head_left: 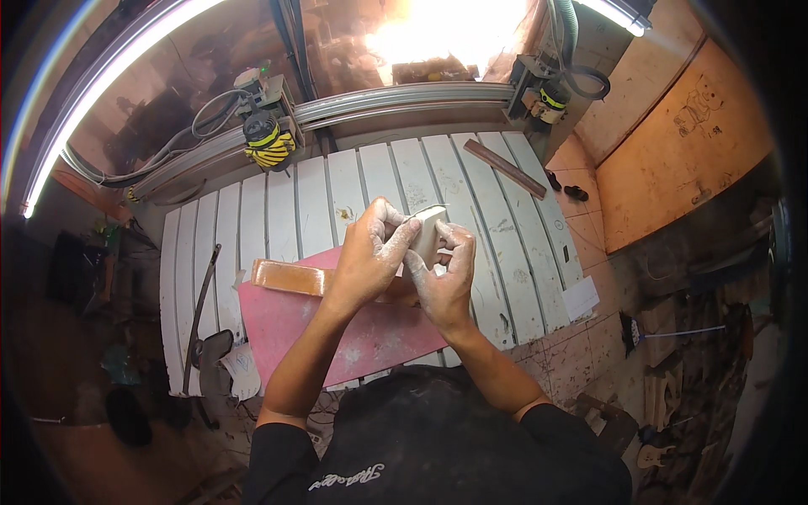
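Both hands meet over the middle of the table, dusted with white powder on the fingers. Between them stands a pale, flat-sided block (427,238), tilted, with a thin dark strip along its top edge. My left hand (380,248) pinches at that top edge with thumb and fingers. My right hand (448,273) grips the block's right side and lower part. Beneath the forearms a long, glossy amber-brown piece (290,278) lies on a pink sheet (337,347); its right part is mostly hidden by my left arm and hands.
The white slatted table (387,168) carries a brown wooden bar (505,168) at the far right and a thin dark curved strip (202,295) at the left. A metal rail (404,103) with two machine heads spans the back. A white paper (581,299) lies at the right edge.
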Tool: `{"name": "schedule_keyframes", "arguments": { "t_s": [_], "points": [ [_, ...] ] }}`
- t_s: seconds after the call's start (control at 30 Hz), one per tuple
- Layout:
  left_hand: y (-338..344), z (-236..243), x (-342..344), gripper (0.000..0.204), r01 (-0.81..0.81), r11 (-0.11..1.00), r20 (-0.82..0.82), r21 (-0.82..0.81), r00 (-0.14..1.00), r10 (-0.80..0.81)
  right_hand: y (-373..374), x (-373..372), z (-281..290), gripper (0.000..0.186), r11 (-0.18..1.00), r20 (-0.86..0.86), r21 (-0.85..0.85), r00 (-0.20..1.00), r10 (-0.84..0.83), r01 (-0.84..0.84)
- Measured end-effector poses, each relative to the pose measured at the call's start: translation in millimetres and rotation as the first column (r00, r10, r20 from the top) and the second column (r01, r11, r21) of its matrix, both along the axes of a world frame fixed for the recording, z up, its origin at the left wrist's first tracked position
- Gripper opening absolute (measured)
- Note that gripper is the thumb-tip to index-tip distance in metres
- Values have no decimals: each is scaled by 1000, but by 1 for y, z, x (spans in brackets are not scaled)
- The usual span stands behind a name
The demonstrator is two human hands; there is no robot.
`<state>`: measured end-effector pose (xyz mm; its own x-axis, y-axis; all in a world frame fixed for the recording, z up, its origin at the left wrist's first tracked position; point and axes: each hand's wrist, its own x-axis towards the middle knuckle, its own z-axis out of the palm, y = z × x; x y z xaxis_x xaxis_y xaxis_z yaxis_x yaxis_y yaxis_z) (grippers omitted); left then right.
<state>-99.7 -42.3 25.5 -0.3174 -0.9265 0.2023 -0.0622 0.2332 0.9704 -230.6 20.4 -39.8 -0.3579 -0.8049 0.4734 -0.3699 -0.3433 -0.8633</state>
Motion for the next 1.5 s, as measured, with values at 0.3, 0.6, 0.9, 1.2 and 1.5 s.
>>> {"name": "schedule_keyframes", "arguments": {
  "t_s": [0.3,0.6,0.9,1.2,1.5],
  "points": [
    [-1,7,-1,20,2,1000,150,-6,989,-1,-6,-3,-2,62,999,15,46,1000,-5,4],
    [-9,-13,4,19,113,987,-190,114,978,-90,-14,-2,-4,48,989,347,-21,926,147,-149],
    [-6,-7,3,18,163,986,-196,-32,966,-167,-15,-3,-2,43,955,363,-133,883,297,-266],
    [-12,-13,5,21,169,984,-143,-46,974,-174,-10,-6,14,35,910,431,-263,804,409,-322],
    [3,7,-3,46,267,918,361,-294,920,-152,19,-56,-14,33,968,612,160,789,55,-192]
  ]
}}
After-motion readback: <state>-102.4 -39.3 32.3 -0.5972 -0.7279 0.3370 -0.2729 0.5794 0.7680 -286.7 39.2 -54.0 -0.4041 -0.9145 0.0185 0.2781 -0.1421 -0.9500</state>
